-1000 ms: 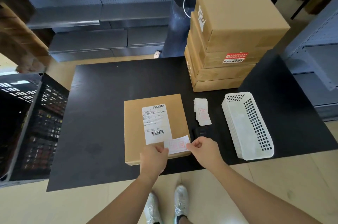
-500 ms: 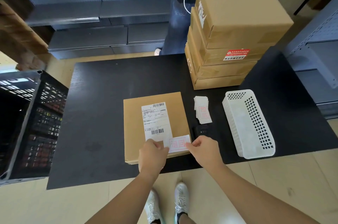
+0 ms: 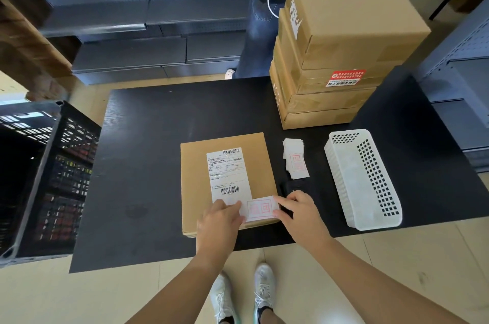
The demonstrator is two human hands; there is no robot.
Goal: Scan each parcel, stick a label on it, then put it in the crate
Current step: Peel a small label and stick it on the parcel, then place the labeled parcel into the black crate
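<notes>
- Flat on the black table, near its front edge: brown parcel.
- On its near right corner, between both hands: label.
- Left hand: straight fingers pressing the label's left end.
- Right hand: pinching the label's right edge.

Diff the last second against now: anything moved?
The small label has come down flat onto the parcel, at its near right corner. The left hand went from pinching its left end to pressing it with straighter fingers. The right hand still holds the right end. Unmoved: label stack, white basket, box stack, crate.
</notes>
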